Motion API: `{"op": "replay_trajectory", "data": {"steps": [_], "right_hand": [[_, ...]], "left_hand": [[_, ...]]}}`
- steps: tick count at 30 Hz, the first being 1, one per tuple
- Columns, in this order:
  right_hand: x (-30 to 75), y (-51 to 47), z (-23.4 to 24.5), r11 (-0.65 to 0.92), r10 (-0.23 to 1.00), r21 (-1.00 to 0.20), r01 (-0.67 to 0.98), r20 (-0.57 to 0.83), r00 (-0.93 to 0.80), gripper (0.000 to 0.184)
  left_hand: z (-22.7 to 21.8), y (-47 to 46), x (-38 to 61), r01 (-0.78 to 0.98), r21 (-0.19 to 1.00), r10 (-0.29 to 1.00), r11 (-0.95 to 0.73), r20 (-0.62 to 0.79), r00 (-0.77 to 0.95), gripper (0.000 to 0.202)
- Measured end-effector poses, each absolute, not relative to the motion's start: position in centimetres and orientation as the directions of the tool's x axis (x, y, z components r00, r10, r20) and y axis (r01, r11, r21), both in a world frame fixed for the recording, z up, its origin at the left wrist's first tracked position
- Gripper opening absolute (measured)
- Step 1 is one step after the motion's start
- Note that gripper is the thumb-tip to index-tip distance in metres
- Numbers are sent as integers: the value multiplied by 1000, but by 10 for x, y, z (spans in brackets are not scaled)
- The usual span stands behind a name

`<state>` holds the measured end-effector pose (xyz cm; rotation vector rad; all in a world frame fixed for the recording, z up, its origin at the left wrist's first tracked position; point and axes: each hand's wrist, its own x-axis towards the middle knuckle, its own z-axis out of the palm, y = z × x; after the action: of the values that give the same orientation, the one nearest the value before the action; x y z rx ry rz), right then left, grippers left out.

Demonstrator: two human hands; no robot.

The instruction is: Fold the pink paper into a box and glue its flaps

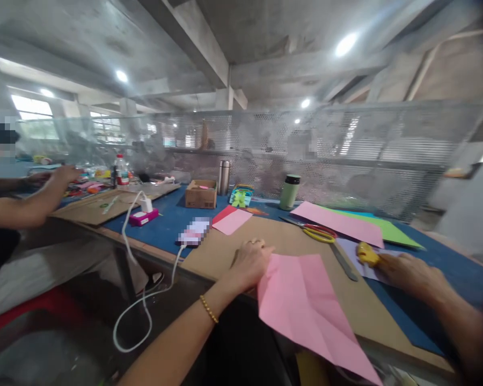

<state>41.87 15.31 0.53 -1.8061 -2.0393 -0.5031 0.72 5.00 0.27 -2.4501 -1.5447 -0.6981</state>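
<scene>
My left hand, with a gold bead bracelet at the wrist, is closed on the upper left edge of a creased pink paper sheet. The sheet hangs over the front edge of a brown cardboard sheet. To the right, my right hand has its fingers closed around a small yellow object, whose kind I cannot make out. It is over a pale lilac paper. Between the hands lie scissors with red and yellow handles and a grey flat blade-like strip.
Behind lie more pink paper and green paper. A green tumbler, a steel flask and a small carton stand along the mesh divider. A phone trails a white cable. At left, another person's arm reaches over the table.
</scene>
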Motion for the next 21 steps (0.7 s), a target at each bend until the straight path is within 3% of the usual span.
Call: {"op": "replay_trajectory", "data": {"steps": [2, 5, 9, 16, 21], "right_hand": [[415, 144, 6, 88, 898, 89, 992, 425, -117, 20], [409, 132, 6, 25, 914, 151, 988, 397, -84, 30], [401, 121, 9, -36, 917, 128, 991, 399, -18, 39], [392, 111, 27, 60, 857, -283, 957, 506, 96, 39], [368, 93, 36, 208, 850, -474, 856, 521, 82, 44]], "left_hand": [[-6, 52, 8, 882, 106, 802, -460, 477, 360, 29], [-18, 56, 6, 902, 84, 809, -423, 484, 334, 33], [-22, 58, 4, 895, 103, 798, -434, 504, 330, 40], [-5, 49, 0, 812, 384, 872, -439, 401, 282, 49], [30, 41, 1, 829, 417, 928, -373, 152, 341, 65]]}}
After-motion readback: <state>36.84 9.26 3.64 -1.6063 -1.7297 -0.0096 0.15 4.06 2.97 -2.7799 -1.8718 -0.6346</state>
